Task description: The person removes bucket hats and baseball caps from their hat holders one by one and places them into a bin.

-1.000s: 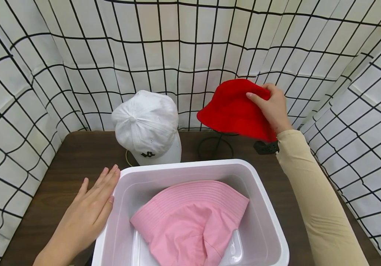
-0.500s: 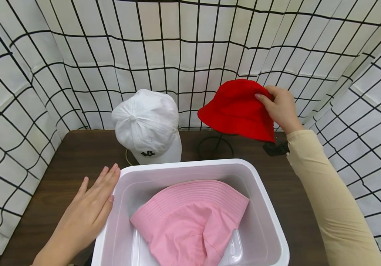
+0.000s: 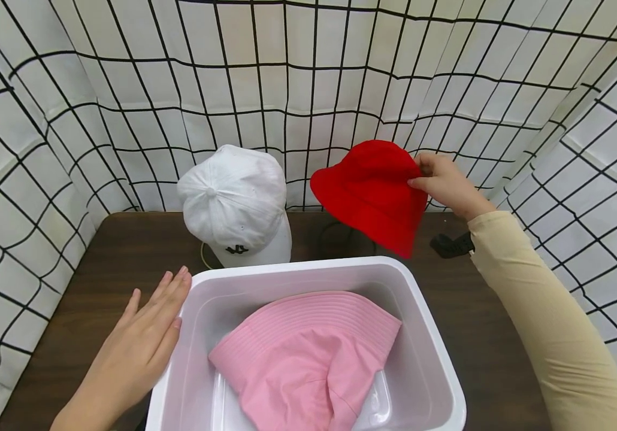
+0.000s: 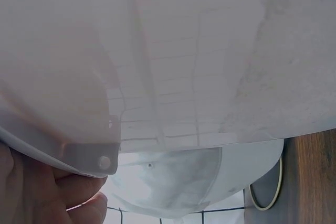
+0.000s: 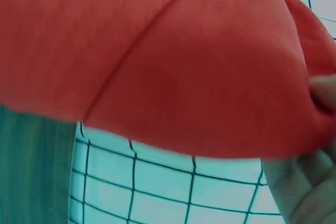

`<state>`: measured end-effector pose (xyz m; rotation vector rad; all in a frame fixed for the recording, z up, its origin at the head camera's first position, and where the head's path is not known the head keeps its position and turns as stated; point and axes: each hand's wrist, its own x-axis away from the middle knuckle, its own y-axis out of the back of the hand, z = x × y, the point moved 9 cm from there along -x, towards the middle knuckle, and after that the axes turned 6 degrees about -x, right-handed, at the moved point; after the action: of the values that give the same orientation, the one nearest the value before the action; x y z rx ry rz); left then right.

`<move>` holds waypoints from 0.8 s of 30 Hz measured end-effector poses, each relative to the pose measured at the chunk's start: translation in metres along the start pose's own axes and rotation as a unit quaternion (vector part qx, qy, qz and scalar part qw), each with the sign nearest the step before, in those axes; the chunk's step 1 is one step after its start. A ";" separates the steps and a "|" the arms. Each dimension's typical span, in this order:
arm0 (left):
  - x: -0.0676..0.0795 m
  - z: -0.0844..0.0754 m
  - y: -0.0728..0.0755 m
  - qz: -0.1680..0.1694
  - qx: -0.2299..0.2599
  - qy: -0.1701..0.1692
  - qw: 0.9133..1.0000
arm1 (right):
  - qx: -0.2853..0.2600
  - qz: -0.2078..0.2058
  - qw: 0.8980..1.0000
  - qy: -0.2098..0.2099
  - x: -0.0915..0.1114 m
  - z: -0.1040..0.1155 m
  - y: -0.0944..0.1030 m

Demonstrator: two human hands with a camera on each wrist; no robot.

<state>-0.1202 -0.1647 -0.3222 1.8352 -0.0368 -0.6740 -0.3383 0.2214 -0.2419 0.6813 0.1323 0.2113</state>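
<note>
In the head view, my right hand [image 3: 445, 182] pinches the right side of a red bucket hat [image 3: 370, 191] between thumb and fingers. The hat's brim tilts down to the right behind the bin. Red cloth [image 5: 173, 72] fills most of the right wrist view. My left hand [image 3: 138, 344] lies with straight fingers along the left rim of a white plastic bin [image 3: 308, 270]. Inside that bin is a pink bucket hat [image 3: 308, 359]. The bin's outer wall [image 4: 173, 66] takes up most of the left wrist view, with my fingers [image 4: 79, 190] at its rim.
A white baseball cap [image 3: 238, 200] sits on a stand behind the bin's left part. Behind the red hat, a dark wire stand [image 3: 326, 239] is mostly hidden. The dark wooden table [image 3: 130, 245] is enclosed by black wire grid over white cloth.
The red bucket hat has lowered and tilted, its right side now hanging further down. My right hand first slid right, then came down with it. The left hand stays at the bin.
</note>
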 end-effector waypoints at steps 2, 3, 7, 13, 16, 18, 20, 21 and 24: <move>0.000 0.000 0.000 0.000 0.001 0.001 1.000 | -0.027 -0.005 1.000 -0.013 -0.003 -0.002 -0.003; 0.000 0.000 0.000 0.000 0.002 0.001 1.000 | -0.042 -0.008 0.999 -0.021 -0.004 -0.004 -0.005; 0.001 0.001 0.001 0.000 -0.001 0.001 1.000 | -0.091 -0.027 0.994 -0.058 -0.009 -0.010 -0.011; 0.001 0.000 0.002 -0.002 0.001 0.003 1.000 | -0.080 -0.058 0.992 -0.073 -0.015 -0.015 -0.014; 0.001 -0.001 0.002 -0.004 0.002 0.003 1.000 | -0.089 -0.082 0.991 -0.066 -0.016 -0.017 -0.010; 0.001 -0.001 0.003 -0.006 0.004 0.003 1.000 | -0.099 -0.102 0.988 -0.058 -0.016 -0.018 -0.005; 0.001 -0.001 0.003 -0.007 0.005 0.004 1.000 | -0.107 -0.118 0.986 -0.052 -0.016 -0.018 0.000; 0.001 -0.001 0.003 -0.008 0.005 0.004 1.000 | -0.111 -0.123 0.985 -0.050 -0.016 -0.018 0.001; 0.001 0.000 0.002 -0.007 0.005 0.005 1.000 | -0.114 -0.130 0.984 -0.040 -0.016 -0.017 0.003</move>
<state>-0.1190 -0.1662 -0.3204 1.8496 -0.0203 -0.6749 -0.3575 0.2296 -0.2523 0.4379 0.1169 -0.0515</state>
